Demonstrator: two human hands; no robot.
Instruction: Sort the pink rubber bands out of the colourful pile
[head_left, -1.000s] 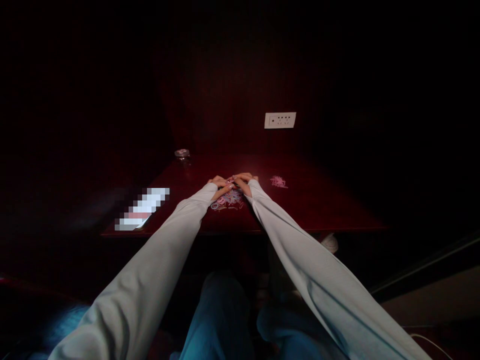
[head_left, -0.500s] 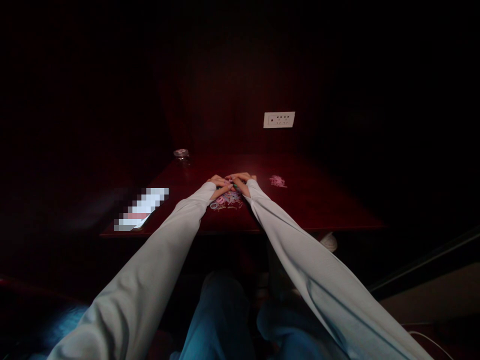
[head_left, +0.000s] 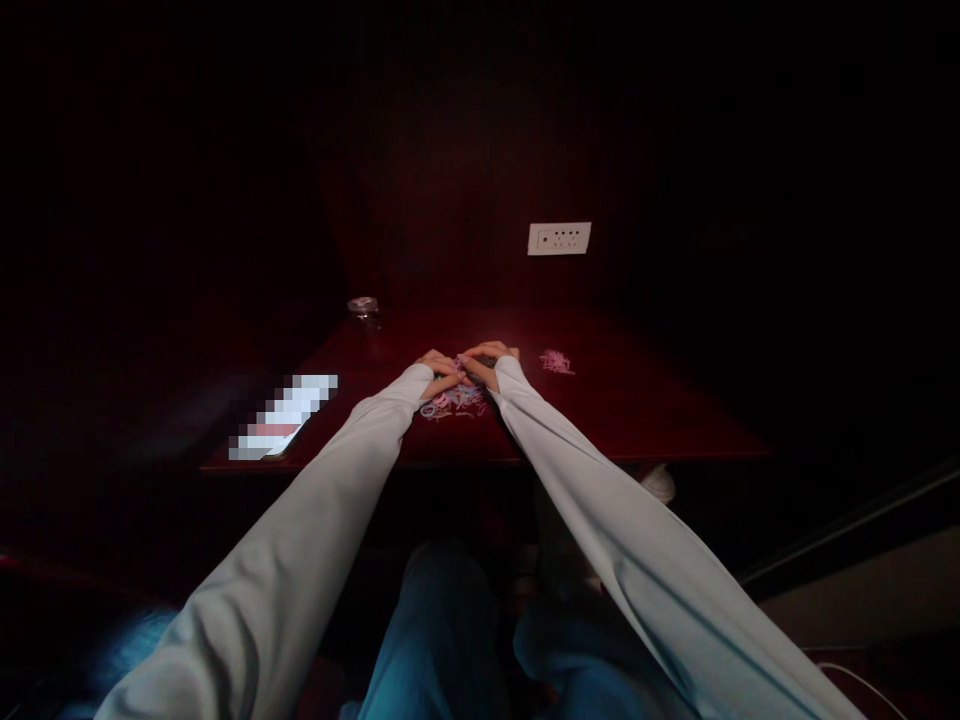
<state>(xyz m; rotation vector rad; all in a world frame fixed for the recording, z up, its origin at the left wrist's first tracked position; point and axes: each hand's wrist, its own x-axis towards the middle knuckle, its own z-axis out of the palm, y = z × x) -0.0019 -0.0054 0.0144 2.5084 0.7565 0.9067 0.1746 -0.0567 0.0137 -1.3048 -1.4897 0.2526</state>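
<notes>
A loose pile of small, thin loops (head_left: pixel 459 400), pink, lilac and pale, lies on the dark red table; they look like little elastic hair bands. My left hand (head_left: pixel 441 367) reaches in over its far side, fingers bent and tips down among the loops. From the other side my right hand (head_left: pixel 486 360) meets it, its fingertips almost touching the left ones. Pink loops show between the two sets of fingertips. Both hands look closed in a pinch, but what each one grips is too small to make out. Right of my hands lies a separate heap of pink loops (head_left: pixel 556 362).
A small clear jar (head_left: pixel 364 310) with a lid stands at the table's back left. A lit phone (head_left: pixel 289 415), blurred over, lies at the left front edge. On the back wall sits a white socket panel (head_left: pixel 559 239). The table's front edge (head_left: pixel 675 459) runs below my forearms.
My right fingers have shifted slightly and spread a little from the left ones. A green bit between the hands no longer shows there, and a pink ring in the pile is less plain.
</notes>
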